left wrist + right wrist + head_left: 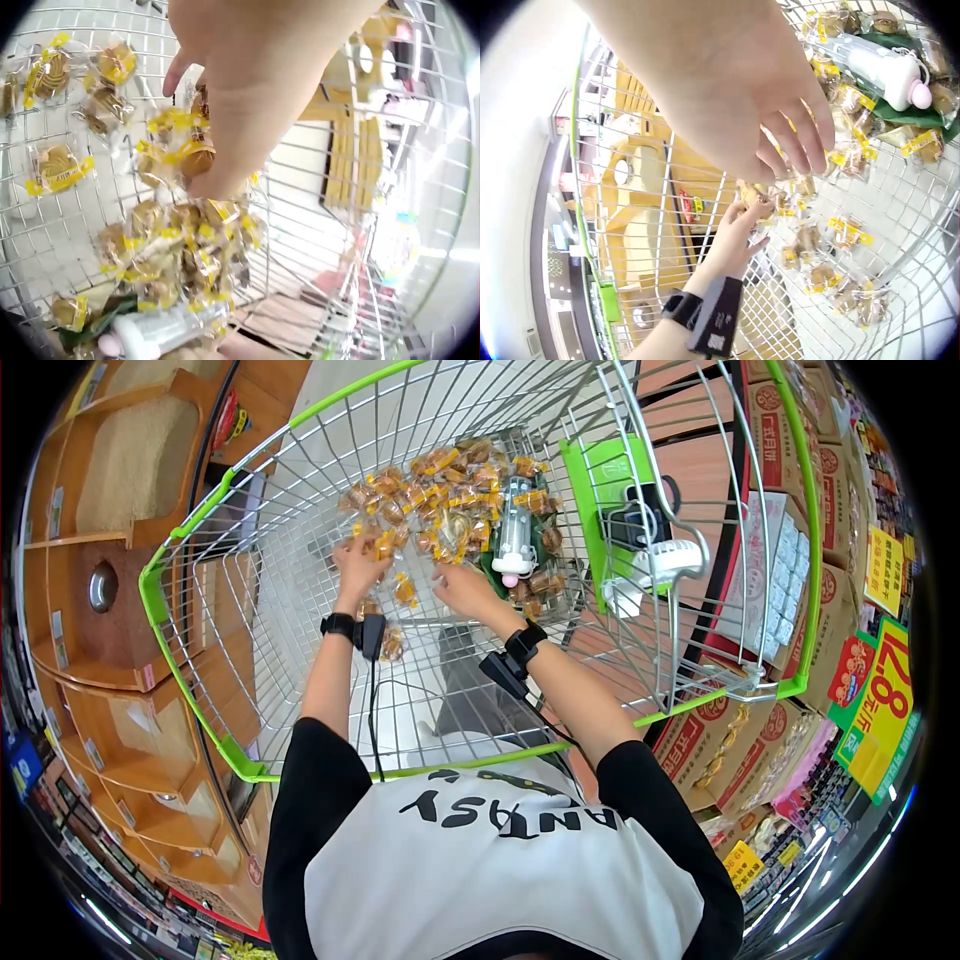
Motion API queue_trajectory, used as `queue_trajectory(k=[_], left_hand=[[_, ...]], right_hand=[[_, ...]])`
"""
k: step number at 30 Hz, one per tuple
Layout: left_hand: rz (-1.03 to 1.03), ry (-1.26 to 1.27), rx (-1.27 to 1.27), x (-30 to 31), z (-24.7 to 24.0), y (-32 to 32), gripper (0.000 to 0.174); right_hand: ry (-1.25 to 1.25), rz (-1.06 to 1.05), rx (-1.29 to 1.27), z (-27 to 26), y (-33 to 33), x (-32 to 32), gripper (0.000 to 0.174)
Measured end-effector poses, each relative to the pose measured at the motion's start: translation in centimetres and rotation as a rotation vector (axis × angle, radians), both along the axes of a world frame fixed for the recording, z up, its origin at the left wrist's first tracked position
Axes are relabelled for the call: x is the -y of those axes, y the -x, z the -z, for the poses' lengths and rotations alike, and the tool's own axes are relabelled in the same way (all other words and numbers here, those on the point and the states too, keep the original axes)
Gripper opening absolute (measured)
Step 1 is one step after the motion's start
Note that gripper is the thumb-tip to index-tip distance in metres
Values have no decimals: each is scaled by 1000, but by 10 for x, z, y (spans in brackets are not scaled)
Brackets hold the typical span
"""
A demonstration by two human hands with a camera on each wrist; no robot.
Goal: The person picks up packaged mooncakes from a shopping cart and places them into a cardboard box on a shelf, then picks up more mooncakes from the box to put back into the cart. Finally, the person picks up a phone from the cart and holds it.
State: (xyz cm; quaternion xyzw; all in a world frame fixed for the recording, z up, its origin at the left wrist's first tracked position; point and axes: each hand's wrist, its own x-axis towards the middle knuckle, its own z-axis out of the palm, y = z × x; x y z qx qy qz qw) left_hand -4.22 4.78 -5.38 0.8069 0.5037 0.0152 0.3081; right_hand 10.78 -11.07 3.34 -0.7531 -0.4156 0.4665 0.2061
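Observation:
My left hand [362,568] pinches wrapped mooncakes [196,159] at the left edge of the pile in a wire shopping cart [262,765]. Their wrappers are clear with yellow ends. My right hand [470,594] hovers at the near side of the mooncake pile [455,495], fingers loosely bent and nothing in them. To its right lies a clear bottle [514,528] with a white cap and pink tip, over something dark green [900,114]. Several loose mooncakes [849,232] lie on the wire floor nearer my body.
A green child-seat panel [590,490] at the cart's right carries a black device [635,525] and a white object [670,560]. Wooden grain bins [110,595] stand along the left. Cardboard boxes [785,435] and a yellow price sign [880,705] line the right.

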Motion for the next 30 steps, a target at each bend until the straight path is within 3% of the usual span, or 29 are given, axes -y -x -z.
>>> queue_trajectory(k=[3, 6, 10, 12, 14, 19, 26, 30], left_hand=[[197, 51, 223, 20, -65, -12, 54], [331, -7, 272, 36, -121, -26, 54], [428, -60, 319, 62, -200, -40, 52], [454, -134, 365, 71, -227, -39, 52], [483, -209, 409, 80, -251, -36, 51], [394, 233, 838, 108, -307, -31, 55], [427, 291, 887, 163, -360, -41, 58], [579, 379, 908, 189, -373, -53, 60]], right_hand=[[-105, 125, -20, -24, -3, -7, 45], [-326, 234, 23, -44, -5, -9, 47], [-418, 266, -57, -93, -11, 1, 46], [-323, 286, -161, -117, -14, 10, 47], [-373, 310, -347, -147, -17, 26, 54], [-560, 241, -574, -206, -18, 75, 60], [-596, 182, -671, -260, -19, 151, 67], [-715, 228, -716, -274, -19, 188, 71]])
